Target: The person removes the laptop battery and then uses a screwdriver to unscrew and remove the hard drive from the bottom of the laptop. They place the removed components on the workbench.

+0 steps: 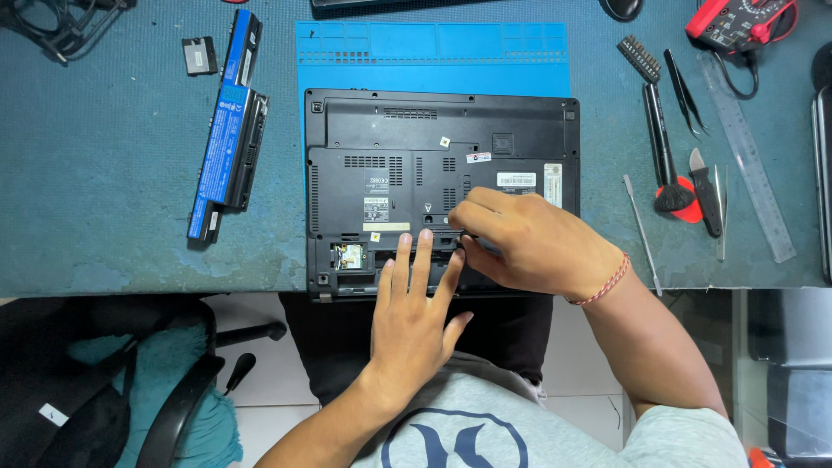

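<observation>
Nearest, left hand [414,308] flat on the near edge of the laptop [438,186], fingers [422,260] straight and released, grasping nothing. Just beyond, right hand [529,243] curled over the laptop's near right part, fingertips pinched together around something small at the underside; too hidden to tell what. Red string bracelet [602,286] on that wrist.

Laptop upside down, black, straddling the near edge of the teal table [104,173], far edge over a blue mat [433,56]. Open slot [349,256] at the laptop's near left corner.

Left of the laptop, long black and blue battery [227,160], well apart from it. Beyond that, a second battery [243,43] and a small black block [200,55].

Right of the laptop, thin metal pry tool [642,232], brush [663,147], tweezers [685,91], clear ruler [747,156]. Farthest right, red meter [737,22].
</observation>
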